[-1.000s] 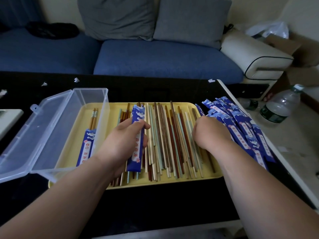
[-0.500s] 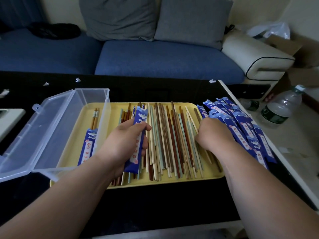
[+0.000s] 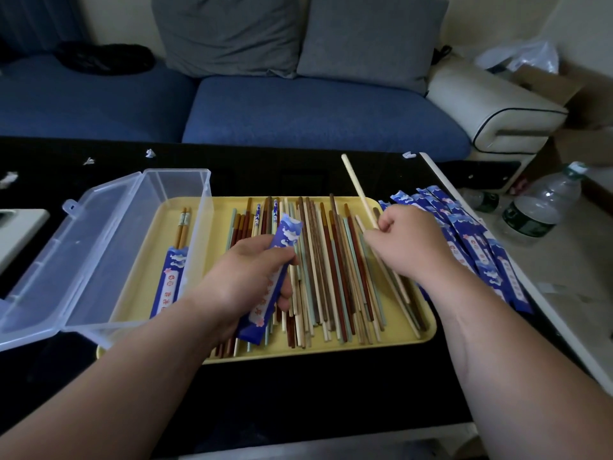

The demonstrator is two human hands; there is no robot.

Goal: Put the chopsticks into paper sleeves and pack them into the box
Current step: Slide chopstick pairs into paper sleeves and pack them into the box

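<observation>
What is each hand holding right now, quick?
Left hand: closed around a blue paper sleeve.
Right hand: closed, pinching a pale chopstick.

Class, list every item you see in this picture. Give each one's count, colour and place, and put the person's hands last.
tray: one, yellow, on the table
table: one, black, under the tray
box: one, clear, lid open, on the tray's left side
sleeved pair: one, brown sticks in a blue sleeve, in the box
loose chopsticks: many, brown, cream and pale green, on the tray
spare sleeves: a pile, blue, right of the tray
bottles: two, clear, right of the table
sofa: one, blue, behind the table
cushions: two, grey, on the sofa
left hand: holds one blue held sleeve over the tray
right hand: grips one cream held chopstick, far end raised
</observation>
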